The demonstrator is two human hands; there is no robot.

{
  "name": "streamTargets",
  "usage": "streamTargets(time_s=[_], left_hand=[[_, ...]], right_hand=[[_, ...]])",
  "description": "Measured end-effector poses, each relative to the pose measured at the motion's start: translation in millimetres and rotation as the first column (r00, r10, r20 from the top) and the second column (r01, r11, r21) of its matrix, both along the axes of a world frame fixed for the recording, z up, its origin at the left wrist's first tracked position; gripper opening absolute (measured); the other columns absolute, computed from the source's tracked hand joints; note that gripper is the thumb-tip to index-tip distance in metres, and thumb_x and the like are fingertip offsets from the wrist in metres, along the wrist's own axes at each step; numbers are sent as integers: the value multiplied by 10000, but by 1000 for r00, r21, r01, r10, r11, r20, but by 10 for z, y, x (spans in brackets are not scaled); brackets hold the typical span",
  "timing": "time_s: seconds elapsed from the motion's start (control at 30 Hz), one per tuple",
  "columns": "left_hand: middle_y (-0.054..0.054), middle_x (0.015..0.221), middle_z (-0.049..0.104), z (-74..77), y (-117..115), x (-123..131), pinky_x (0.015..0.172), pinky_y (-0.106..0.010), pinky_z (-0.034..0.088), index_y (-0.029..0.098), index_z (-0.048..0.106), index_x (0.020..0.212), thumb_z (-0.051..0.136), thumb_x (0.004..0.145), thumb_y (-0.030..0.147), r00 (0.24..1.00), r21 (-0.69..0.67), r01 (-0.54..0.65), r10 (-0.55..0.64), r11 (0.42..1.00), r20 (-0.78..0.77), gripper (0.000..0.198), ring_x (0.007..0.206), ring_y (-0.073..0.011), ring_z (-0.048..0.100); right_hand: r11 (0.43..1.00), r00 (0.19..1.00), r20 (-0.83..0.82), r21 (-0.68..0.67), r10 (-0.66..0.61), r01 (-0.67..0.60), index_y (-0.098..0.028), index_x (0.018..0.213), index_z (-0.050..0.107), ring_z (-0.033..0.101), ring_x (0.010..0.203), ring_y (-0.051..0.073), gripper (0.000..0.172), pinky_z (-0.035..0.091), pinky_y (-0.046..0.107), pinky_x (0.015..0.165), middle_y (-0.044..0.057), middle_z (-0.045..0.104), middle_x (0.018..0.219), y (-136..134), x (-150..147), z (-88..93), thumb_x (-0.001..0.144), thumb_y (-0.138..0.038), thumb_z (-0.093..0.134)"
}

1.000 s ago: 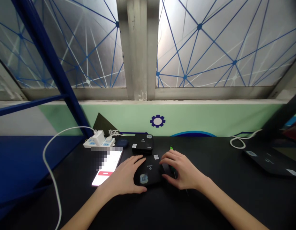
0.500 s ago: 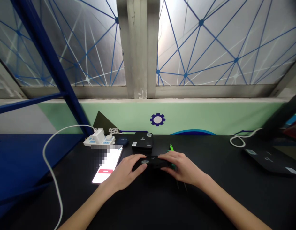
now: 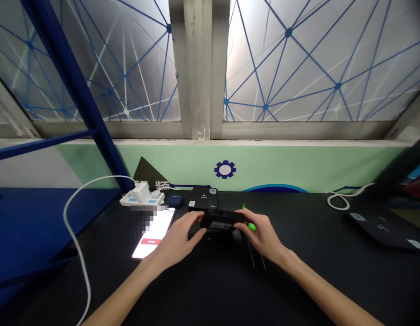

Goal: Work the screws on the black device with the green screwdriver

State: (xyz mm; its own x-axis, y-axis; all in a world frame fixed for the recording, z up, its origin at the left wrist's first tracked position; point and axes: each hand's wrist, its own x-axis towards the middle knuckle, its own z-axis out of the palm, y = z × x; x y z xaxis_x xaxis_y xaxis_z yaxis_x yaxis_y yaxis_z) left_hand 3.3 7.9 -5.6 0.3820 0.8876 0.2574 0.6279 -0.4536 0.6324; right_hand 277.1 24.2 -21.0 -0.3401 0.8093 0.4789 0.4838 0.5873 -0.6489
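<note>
Between my hands is a small black set-top box (image 3: 219,222), tilted up so that a long side and a dim label face me. My left hand (image 3: 179,235) pinches its left end, thumb below and fingers on top. At its right end, my right hand (image 3: 259,228) grips the corner between thumb and fingers. Green-handled screwdrivers (image 3: 252,226) lie partly hidden beneath my right hand, their thin shafts pointing towards me. Just behind the held box, a similar black box (image 3: 203,198) with white stickers rests on the table.
Left of my left hand lies a lit phone (image 3: 154,235). Beyond it are a white power strip (image 3: 142,198) with a plugged-in charger and a small dark-blue case (image 3: 175,200). A white cable (image 3: 71,226) loops down the left. A flat black device (image 3: 386,231) lies far right.
The box has been tipped, turning its labelled face towards me and its right end outwards. My right hand has shifted slightly right, uncovering more of the green screwdriver handle.
</note>
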Motion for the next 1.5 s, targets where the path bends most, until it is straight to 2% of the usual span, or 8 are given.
streamTargets(time_s=[0.1, 0.17, 0.33, 0.43, 0.63, 0.8, 1.1, 1.5], left_hand=[[-51, 1139, 694, 13, 10, 7, 904, -370, 535, 265, 541, 1324, 535, 969, 413, 999, -12, -23, 24, 1000, 44, 385, 1048, -244, 656], [-35, 1047, 708, 36, 1, 11, 857, -343, 540, 258, 557, 1298, 537, 960, 402, 998, -45, -7, 9, 999, 62, 367, 968, -221, 670], [-9, 942, 712, 28, -15, 4, 665, -280, 512, 255, 633, 1190, 484, 928, 270, 997, -178, 56, -64, 982, -40, 302, 811, -185, 662], [-4, 930, 696, -45, 4, -12, 657, -286, 494, 261, 667, 1075, 543, 878, 271, 983, -139, 28, -52, 990, -173, 234, 798, -189, 644], [1, 996, 656, -123, 28, -30, 708, -286, 489, 301, 657, 1138, 652, 863, 313, 965, -113, 99, -123, 989, -232, 276, 857, -197, 638], [8, 1009, 629, -153, 17, -4, 696, -275, 477, 316, 678, 1072, 619, 921, 309, 956, -94, 144, -163, 985, -242, 162, 864, -190, 645], [9, 931, 609, -157, -4, 122, 675, -279, 434, 245, 606, 891, 532, 985, 216, 935, 38, 152, -131, 988, -330, 122, 859, -194, 636], [-22, 908, 600, -243, 47, 18, 602, -299, 352, 217, 495, 907, 425, 981, 100, 880, 89, 59, -10, 994, -476, 156, 778, -198, 596]], right_hand=[[988, 985, -156, -149, -68, 45, -189, 916, 613, 461, 549, 132, 347, 489, 263, 549, -30, 468, 614, -4, -19, 19, 951, -531, 567], [961, 955, -283, -277, -86, 5, -192, 924, 594, 459, 527, 130, 387, 514, 269, 527, -51, 399, 596, 2, -24, 34, 922, -579, 581], [882, 913, -405, -446, -46, -154, -186, 899, 574, 531, 469, 125, 418, 488, 254, 479, -51, 496, 576, 46, 1, 77, 885, -602, 612], [851, 910, -414, -489, -35, -190, -191, 886, 569, 525, 397, 121, 408, 438, 234, 422, -62, 526, 524, 78, 38, 91, 876, -595, 622], [826, 959, -282, -543, -11, -150, -200, 876, 566, 513, 352, 128, 370, 399, 221, 388, -90, 492, 447, 116, 135, 129, 873, -563, 637], [811, 977, -211, -576, -24, -104, -201, 854, 559, 506, 343, 127, 338, 386, 217, 390, -83, 508, 425, 129, 178, 167, 888, -532, 619], [810, 995, -65, -586, -78, 25, -193, 835, 581, 455, 293, 125, 317, 336, 208, 336, -57, 523, 372, 114, 169, 178, 903, -503, 583], [841, 972, 221, -511, -74, 180, -153, 868, 700, 570, 387, 157, 420, 405, 250, 476, 6, 624, 470, -6, -4, 147, 936, -528, 524]])
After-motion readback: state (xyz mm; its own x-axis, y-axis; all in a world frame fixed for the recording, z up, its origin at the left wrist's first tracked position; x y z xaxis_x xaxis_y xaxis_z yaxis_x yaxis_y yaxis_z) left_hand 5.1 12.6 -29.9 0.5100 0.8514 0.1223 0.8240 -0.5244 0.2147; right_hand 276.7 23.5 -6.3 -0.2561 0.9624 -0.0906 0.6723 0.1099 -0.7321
